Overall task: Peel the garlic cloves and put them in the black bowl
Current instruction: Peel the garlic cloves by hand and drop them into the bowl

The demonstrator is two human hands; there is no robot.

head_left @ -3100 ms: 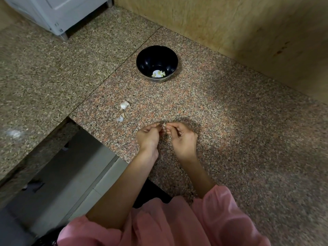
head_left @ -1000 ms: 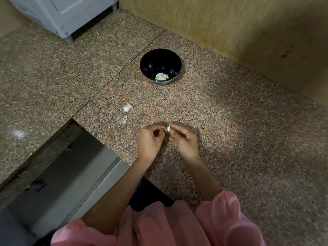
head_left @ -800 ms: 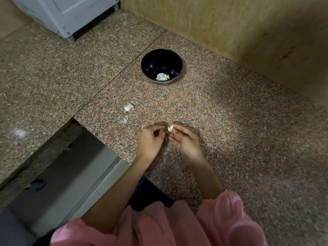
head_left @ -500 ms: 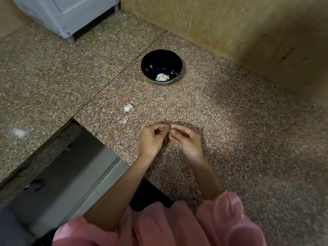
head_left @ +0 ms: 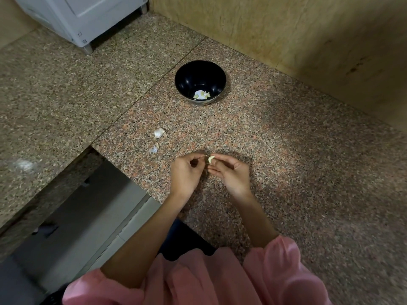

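Observation:
A pale garlic clove (head_left: 211, 159) is pinched at the fingertips of my right hand (head_left: 230, 174), low over the granite counter. My left hand (head_left: 186, 172) meets it from the left, thumb and forefinger pinched at the clove's edge, where a bit of skin seems to be. Farther back stands the black bowl (head_left: 200, 69) with a few peeled cloves (head_left: 201, 95) at its bottom. An unpeeled clove (head_left: 159, 133) lies on the counter to the left, with scraps of skin (head_left: 154, 149) just in front of it.
The counter (head_left: 286, 150) runs to a wooden wall (head_left: 286, 29) behind and to the right. Its front edge drops off at the left over a lower grey surface (head_left: 88, 205). A white appliance (head_left: 83, 14) stands at the back left.
Both hands have stayed in place over the counter, working at the clove. More of the pale clove shows between the fingertips now than three seconds ago.

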